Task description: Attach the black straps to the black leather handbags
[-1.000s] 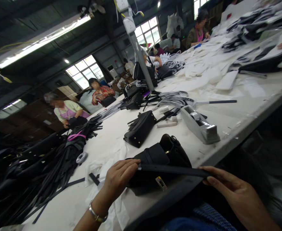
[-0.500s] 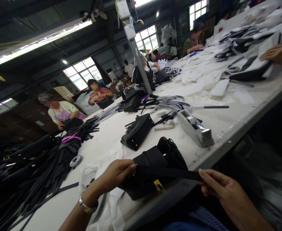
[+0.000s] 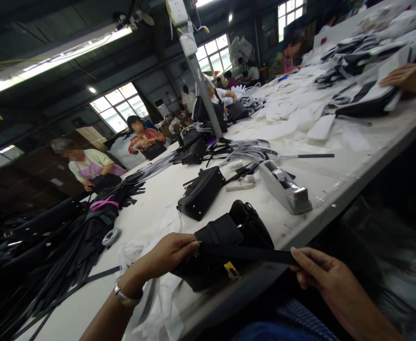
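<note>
A flat black strap (image 3: 243, 252) is stretched between my two hands, across the front of a black handbag (image 3: 217, 232). My left hand (image 3: 174, 253), with a metal watch on its wrist, pinches the strap's left end beside the bag. The right end is pinched between thumb and fingers of my right hand (image 3: 316, 270), just past the table edge. The bag sits at the edge of the table with its top partly open; a yellow tag and metal clasp (image 3: 232, 271) show on its front. Part of the bag is hidden behind the strap and my left hand.
A second black bag (image 3: 203, 193) lies behind, near a grey tape dispenser (image 3: 286, 187). Black straps (image 3: 69, 255) are heaped at left, with white wrapping (image 3: 163, 303) nearby. A co-worker's hand (image 3: 407, 78) rests on black-and-white pieces at right. Other people work across the white table (image 3: 151, 199).
The view has shifted slightly, so most things appear a little further left and up. Both hands keep their hold on the strap, which stays stretched across the bag.
</note>
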{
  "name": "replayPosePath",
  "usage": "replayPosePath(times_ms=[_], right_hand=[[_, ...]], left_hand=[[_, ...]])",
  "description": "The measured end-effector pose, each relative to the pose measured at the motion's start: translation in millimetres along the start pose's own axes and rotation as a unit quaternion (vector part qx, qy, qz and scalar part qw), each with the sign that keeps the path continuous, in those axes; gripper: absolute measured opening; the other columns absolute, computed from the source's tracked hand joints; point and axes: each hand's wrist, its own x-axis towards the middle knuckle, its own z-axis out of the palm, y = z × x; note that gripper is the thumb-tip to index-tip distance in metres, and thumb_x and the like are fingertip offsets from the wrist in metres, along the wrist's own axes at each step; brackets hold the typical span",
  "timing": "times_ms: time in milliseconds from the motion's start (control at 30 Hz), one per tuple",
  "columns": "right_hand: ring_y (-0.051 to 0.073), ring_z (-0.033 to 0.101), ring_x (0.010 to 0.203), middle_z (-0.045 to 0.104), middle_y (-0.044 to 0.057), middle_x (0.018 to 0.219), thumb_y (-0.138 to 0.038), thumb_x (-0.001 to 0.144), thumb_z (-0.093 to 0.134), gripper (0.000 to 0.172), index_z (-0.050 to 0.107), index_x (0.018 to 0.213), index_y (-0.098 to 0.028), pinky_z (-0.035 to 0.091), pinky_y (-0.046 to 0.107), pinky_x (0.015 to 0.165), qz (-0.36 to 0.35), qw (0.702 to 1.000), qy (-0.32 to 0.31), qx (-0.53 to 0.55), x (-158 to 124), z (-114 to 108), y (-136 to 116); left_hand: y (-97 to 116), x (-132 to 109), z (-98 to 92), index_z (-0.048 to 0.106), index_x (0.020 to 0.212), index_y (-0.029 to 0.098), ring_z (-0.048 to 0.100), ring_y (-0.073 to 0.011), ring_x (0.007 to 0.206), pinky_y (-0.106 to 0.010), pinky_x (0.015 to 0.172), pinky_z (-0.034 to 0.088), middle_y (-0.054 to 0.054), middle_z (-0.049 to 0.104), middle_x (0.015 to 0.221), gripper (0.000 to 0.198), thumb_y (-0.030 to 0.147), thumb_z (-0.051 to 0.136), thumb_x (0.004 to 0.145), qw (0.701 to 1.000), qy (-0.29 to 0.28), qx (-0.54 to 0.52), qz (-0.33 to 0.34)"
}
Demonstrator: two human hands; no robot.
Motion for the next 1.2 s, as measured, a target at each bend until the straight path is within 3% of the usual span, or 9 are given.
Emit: replayPosePath(times_ms=[233,400,567,700,833,967,1100,1200], right_hand=[[0.007,0.052,0.045,0.068,0.000,0.057,-0.049,0.055,0.092,0.039,0.078,0.074,-0.018,0.045,0.014,0.042,0.049,0.996,0.032,0.063,-1,1,0],[0.016,0.071,0.064,0.079,0.006,0.074,-0.046,0.052,0.094,0.046,0.083,0.090,-0.021,0.059,0.018,0.059,0.003,0.998,0.049,0.047,7,-6,1],[0.018,0.075,0.074,0.081,0.006,0.087,-0.046,0.060,0.090,0.039,0.083,0.092,-0.025,0.062,0.018,0.072,-0.113,0.993,0.009,-0.025,18,3,-23],[0.017,0.075,0.077,0.080,0.002,0.085,-0.041,0.073,0.083,0.024,0.082,0.092,-0.027,0.061,0.019,0.076,-0.263,0.957,-0.060,-0.104,28,29,-49],[0.016,0.074,0.082,0.079,-0.001,0.093,-0.034,0.084,0.073,0.017,0.080,0.099,-0.031,0.061,0.021,0.079,-0.380,0.906,-0.121,-0.142,42,55,-65],[0.018,0.072,0.098,0.077,-0.001,0.106,-0.029,0.090,0.066,0.019,0.077,0.105,-0.033,0.059,0.027,0.091,-0.449,0.857,-0.149,-0.204,57,67,-78],[0.023,0.069,0.108,0.074,0.002,0.118,-0.035,0.092,0.063,0.035,0.066,0.127,-0.030,0.052,0.039,0.104,-0.430,0.862,-0.059,-0.263,75,58,-81],[0.025,0.069,0.110,0.069,0.006,0.129,-0.042,0.090,0.062,0.043,0.063,0.130,-0.027,0.053,0.043,0.102,-0.374,0.871,-0.105,-0.300,89,47,-70]], left_hand=[[1,1,0.1,0.059,0.078,0.016,0.048,-0.0120,0.064,-0.022,0.061,0.039,0.003,0.053,0.069,0.045,0.048,0.038,0.102,1.000,0.001,-0.029,-0.008],[4,-3,2.4,0.065,0.086,0.016,0.055,-0.0145,0.072,-0.023,0.067,0.042,0.000,0.060,0.077,0.048,0.050,0.037,0.102,0.996,0.079,-0.028,-0.002],[18,0,-6.9,0.071,0.099,0.017,0.063,-0.0191,0.086,-0.026,0.079,0.046,-0.004,0.071,0.092,0.045,0.050,0.041,0.101,0.992,0.122,-0.042,0.004],[36,11,-15.5,0.072,0.105,0.018,0.062,-0.0189,0.092,-0.025,0.082,0.044,-0.004,0.071,0.099,0.044,0.053,0.046,0.099,0.987,0.140,-0.071,0.033],[55,32,-18.0,0.075,0.098,0.015,0.048,-0.0135,0.062,-0.025,0.058,0.034,0.000,0.055,0.067,0.065,0.064,0.032,0.098,0.981,0.139,-0.136,0.006],[72,54,-19.4,0.074,0.090,0.010,0.037,-0.0113,0.056,-0.024,0.052,0.027,0.003,0.044,0.060,0.072,0.071,0.036,0.093,0.977,0.121,-0.174,0.005],[78,69,-22.3,0.069,0.082,0.013,0.040,-0.0100,0.057,-0.023,0.055,0.031,0.004,0.049,0.063,0.053,0.061,0.051,0.091,0.984,0.101,-0.137,0.045],[73,80,-21.6,0.068,0.084,0.014,0.048,-0.0113,0.060,-0.023,0.057,0.035,0.002,0.057,0.068,0.044,0.055,0.055,0.091,0.987,0.102,-0.118,0.036]])
